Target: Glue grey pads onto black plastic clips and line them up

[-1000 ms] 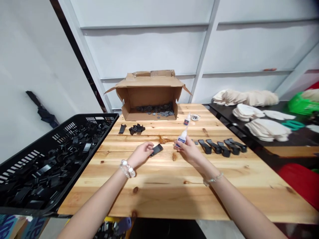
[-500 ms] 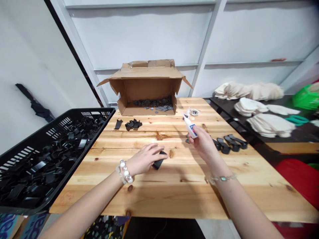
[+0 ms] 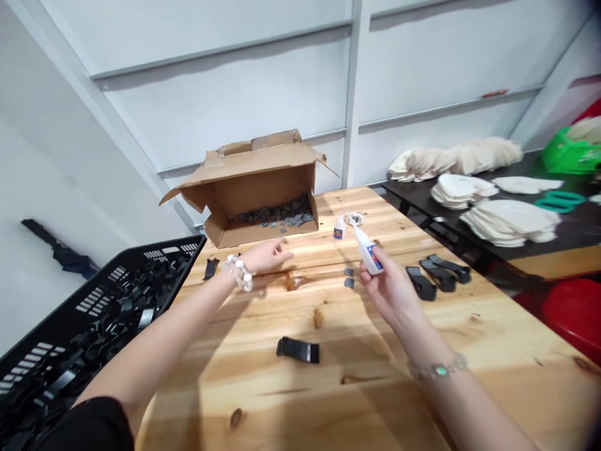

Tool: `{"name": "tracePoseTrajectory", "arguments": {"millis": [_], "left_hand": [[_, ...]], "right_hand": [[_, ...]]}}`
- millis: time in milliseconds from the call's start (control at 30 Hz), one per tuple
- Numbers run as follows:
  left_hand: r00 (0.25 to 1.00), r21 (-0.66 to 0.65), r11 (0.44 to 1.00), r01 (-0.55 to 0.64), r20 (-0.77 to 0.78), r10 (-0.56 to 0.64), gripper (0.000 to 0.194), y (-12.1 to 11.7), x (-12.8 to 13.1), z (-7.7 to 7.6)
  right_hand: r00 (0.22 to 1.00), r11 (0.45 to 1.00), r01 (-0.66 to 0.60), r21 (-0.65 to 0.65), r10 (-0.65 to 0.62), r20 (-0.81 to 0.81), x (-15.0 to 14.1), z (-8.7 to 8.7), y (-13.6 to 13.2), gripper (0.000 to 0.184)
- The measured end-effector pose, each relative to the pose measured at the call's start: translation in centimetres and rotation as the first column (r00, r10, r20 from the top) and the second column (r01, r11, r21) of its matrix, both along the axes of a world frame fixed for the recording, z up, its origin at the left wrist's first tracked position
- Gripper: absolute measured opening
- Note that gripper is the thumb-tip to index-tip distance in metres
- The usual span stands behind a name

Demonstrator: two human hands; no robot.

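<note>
My left hand (image 3: 267, 257) reaches across the far part of the pine table (image 3: 357, 401), fingers spread and holding nothing. It is nearest a flat black plastic piece (image 3: 211, 268) and a small white bottle (image 3: 339, 227). Nearer me, a black plastic clip (image 3: 298, 349) lies alone on the wood. My right hand (image 3: 389, 288) grips a white glue bottle (image 3: 369, 252), tip up and tilted. Just left of that hand are two small grey squares (image 3: 348, 277). A row of black clips (image 3: 436, 275) stands to its right.
An open cardboard box (image 3: 248, 207) holding small grey pieces stands at the table's far edge. A black slotted crate (image 3: 107, 313) full of black pieces sits at left. Beige cut shapes (image 3: 509, 219) lie on a dark table at right.
The black clip has left my left hand and lies on the table. That hand has moved forward, and the right hand has shifted slightly right with the bottle. The whole view has tilted.
</note>
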State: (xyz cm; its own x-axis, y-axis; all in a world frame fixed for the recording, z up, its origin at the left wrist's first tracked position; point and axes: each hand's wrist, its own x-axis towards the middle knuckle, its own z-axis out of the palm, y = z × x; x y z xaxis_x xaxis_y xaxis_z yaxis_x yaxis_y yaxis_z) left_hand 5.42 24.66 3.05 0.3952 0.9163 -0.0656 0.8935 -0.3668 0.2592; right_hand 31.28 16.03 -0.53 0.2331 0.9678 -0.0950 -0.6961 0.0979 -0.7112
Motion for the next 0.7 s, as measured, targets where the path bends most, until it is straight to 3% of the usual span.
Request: {"name": "tracePoseTrajectory", "arguments": {"millis": [100,167,333,500,700], "left_hand": [[0.986,0.098,0.982,-0.158,-0.038,0.163,0.061,8.3,-0.2,-1.1],[0.976,0.159,0.966,-0.203,-0.049,0.213,0.06,12.9,0.6,-2.2],[0.987,0.266,0.953,-0.147,-0.024,0.159,0.069,20.5,5.3,-5.1],[0.986,0.299,0.94,-0.166,0.02,0.168,0.051,23.0,8.9,-7.0],[0.96,0.352,0.893,-0.28,0.108,0.258,0.038,22.2,8.8,-6.8]], "right_hand": [[0.997,0.997,0.08,-0.02,-0.08,-0.019,-0.3,-0.5,0.2,0.019],[0.995,0.994,0.102,-0.048,-0.102,0.006,-0.4,-1.0,0.2,0.018],[0.964,0.989,0.147,0.001,-0.144,0.224,-0.5,-1.9,-0.1,0.022],[0.957,0.989,0.147,-0.02,-0.137,0.256,-1.2,-2.4,-0.3,0.024],[0.966,0.998,0.052,-0.039,-0.04,0.255,-2.1,-1.9,-0.8,0.025]]}}
